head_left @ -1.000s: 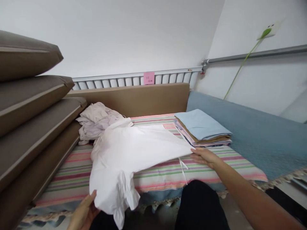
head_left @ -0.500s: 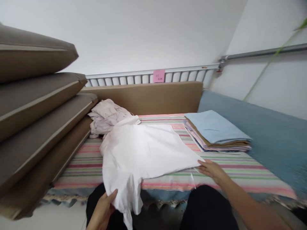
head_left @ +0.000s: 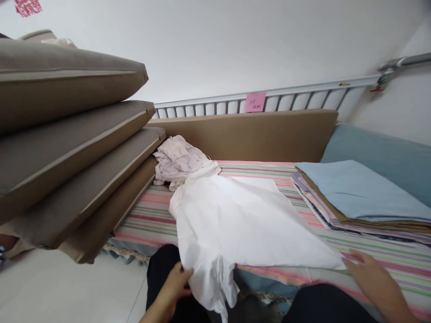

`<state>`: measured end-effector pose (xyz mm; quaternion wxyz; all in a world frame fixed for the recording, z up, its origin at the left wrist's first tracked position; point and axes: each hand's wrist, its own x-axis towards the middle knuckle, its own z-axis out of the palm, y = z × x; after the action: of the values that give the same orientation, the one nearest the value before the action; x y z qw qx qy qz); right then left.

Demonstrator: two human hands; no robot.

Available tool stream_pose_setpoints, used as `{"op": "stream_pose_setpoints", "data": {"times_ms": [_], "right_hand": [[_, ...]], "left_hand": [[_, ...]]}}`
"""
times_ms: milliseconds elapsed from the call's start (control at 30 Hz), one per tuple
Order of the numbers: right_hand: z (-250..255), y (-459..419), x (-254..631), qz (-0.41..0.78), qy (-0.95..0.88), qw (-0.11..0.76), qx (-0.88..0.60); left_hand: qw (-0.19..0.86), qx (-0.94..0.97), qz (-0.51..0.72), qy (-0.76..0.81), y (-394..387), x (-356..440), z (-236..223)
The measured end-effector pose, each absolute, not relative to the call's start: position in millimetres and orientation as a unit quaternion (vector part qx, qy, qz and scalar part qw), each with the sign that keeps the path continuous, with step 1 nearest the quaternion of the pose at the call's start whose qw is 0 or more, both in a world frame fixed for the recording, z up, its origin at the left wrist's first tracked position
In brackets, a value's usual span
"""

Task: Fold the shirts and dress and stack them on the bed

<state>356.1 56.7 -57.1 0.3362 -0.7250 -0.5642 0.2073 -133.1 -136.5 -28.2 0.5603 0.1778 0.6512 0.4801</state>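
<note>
A white shirt lies spread on the striped cover, with one sleeve drooping over the front edge. My left hand is closed on the edge of that sleeve, thumb on top. At the far corner of the hem, my right hand has its fingertips closed on the cloth, which is pulled out to a point there. Behind the shirt's collar end sits a crumpled heap of pale pinkish clothes. Right of the shirt is a stack of folded cloths, a light blue one on top.
Grey-brown cushions are piled at the left. A brown cushion leans along the back before a white radiator bearing a pink note. The striped cover ends above my knees. A blue backrest stands at right.
The view has turned left, so everything sits further right in the picture. The right hand and the hem corner have come closer to the front edge. Both hands keep their places on the shirt.
</note>
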Motion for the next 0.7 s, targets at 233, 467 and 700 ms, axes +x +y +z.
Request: {"op": "stream_pose_setpoints", "data": {"times_ms": [233, 467, 700], "right_hand": [[-61.0, 67.1, 275.1, 0.011, -0.734, 0.233, -0.638], [-99.4, 73.2, 267.6, -0.046, -0.721, 0.103, -0.683], [-99.2, 69.3, 261.7, -0.109, -0.716, 0.086, -0.684]], "left_hand": [[0.291, 0.254, 0.584, 0.714, -54.6, -239.5, 13.7], [0.321, 0.327, 0.549, 0.699, 17.1, -275.9, -7.8], [0.299, 0.389, 0.516, 0.702, 39.6, -286.3, -17.2]]}}
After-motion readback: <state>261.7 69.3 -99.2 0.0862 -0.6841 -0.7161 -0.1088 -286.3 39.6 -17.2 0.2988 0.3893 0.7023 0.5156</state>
